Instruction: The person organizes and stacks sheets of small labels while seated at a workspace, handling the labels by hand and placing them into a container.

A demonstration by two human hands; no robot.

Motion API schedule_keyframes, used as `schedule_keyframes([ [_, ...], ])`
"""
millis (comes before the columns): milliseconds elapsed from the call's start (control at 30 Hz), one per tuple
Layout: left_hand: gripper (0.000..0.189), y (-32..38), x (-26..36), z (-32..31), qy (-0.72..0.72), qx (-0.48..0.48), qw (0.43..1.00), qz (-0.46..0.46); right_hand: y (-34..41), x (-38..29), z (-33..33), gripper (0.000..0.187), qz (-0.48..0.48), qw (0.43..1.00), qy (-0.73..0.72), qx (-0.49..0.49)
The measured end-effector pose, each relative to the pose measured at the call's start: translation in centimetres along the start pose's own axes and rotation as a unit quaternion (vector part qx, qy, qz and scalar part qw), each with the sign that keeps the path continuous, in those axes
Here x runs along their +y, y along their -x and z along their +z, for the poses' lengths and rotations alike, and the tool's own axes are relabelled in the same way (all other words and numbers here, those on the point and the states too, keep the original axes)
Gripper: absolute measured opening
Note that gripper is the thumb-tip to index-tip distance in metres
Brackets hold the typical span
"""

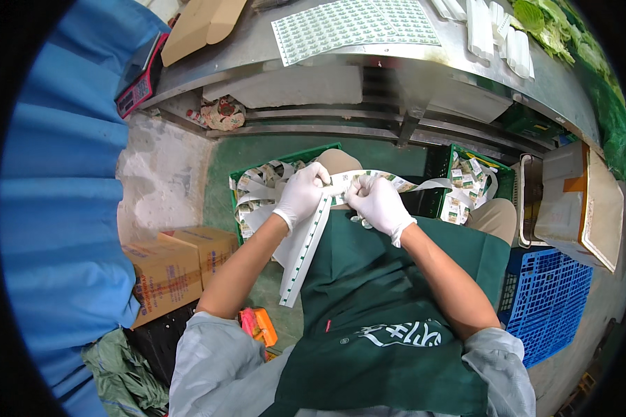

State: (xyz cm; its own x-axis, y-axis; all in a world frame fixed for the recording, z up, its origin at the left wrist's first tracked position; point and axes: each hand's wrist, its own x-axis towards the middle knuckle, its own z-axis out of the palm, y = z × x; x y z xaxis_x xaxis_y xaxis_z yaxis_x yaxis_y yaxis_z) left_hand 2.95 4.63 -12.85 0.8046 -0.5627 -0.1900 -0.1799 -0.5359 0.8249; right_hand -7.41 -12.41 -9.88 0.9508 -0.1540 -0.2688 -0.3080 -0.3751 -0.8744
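Observation:
My left hand [301,194], in a white glove, grips the end of a printed label strip [401,183] and a folded white sticker sheet [305,255] edged with green squares. The sheet hangs down beside my dark green apron [386,292]. My right hand [378,203], gloved too, pinches at the strip's lower edge; its fingertips hide exactly what is between them. Small round stickers [364,223] cling to the apron below it. The strip runs rightwards to a green crate [445,195] holding more labels. Another green crate [233,203], with looped label strips [258,185], stands at left.
Sticker sheets [339,28], white packets [481,31] and leafy cabbage [537,23] lie on a steel table [229,65]. Cardboard boxes [172,276] stand at left by a blue curtain [62,219]. A blue plastic crate [548,302] and foam box [563,198] are at right.

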Motion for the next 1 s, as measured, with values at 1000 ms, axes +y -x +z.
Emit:
schedule_keyframes([
  [1000,0.013,-0.8,1.9,-1.0,0.045,-0.090,0.995,0.018,3.2,-0.8,1.9,0.009,-0.210,0.973,0.073,0.068],
])
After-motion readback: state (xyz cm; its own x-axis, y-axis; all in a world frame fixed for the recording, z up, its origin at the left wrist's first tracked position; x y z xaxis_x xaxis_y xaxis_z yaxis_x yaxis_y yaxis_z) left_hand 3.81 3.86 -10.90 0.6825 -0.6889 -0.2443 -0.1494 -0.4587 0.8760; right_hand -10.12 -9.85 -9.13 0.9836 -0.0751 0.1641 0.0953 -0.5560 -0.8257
